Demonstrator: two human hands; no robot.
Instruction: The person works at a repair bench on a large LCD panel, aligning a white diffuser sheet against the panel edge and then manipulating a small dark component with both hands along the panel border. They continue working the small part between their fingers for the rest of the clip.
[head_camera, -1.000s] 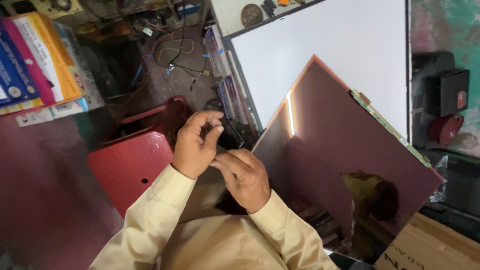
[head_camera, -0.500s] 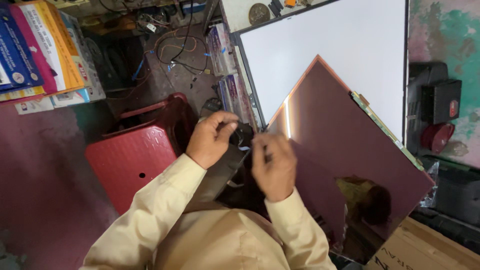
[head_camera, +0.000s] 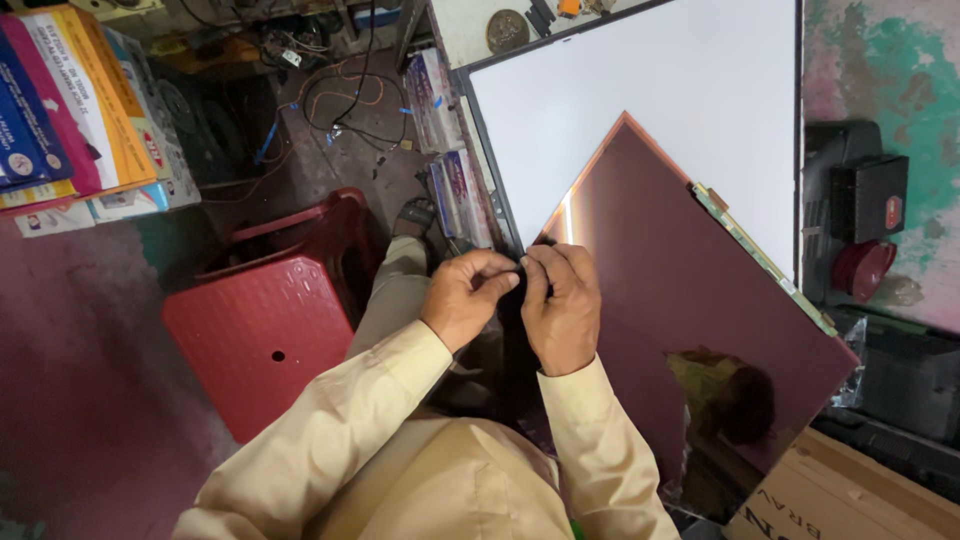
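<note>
My left hand (head_camera: 462, 300) and my right hand (head_camera: 562, 310) meet fingertip to fingertip in front of me. Both pinch a small black strip (head_camera: 522, 262), which looks like tape, and a dark length of it hangs down between my wrists. The pinch sits right at the left corner of a large dark glossy panel (head_camera: 690, 300), which leans tilted over a white sheet panel (head_camera: 640, 100). A green circuit strip (head_camera: 760, 255) runs along the dark panel's upper right edge. What the strip is fixed to is hidden by my fingers.
A red plastic stool (head_camera: 260, 330) stands to my left on the floor. Colourful boxes (head_camera: 70, 100) are stacked at the top left, with tangled cables (head_camera: 340, 90) beyond. A black device (head_camera: 865, 200) sits at the right, and a cardboard box (head_camera: 850, 500) at the bottom right.
My hands were apart half a second ago with a black item between them. They have now closed together, fingertips pinched at the dark panel's corner.
</note>
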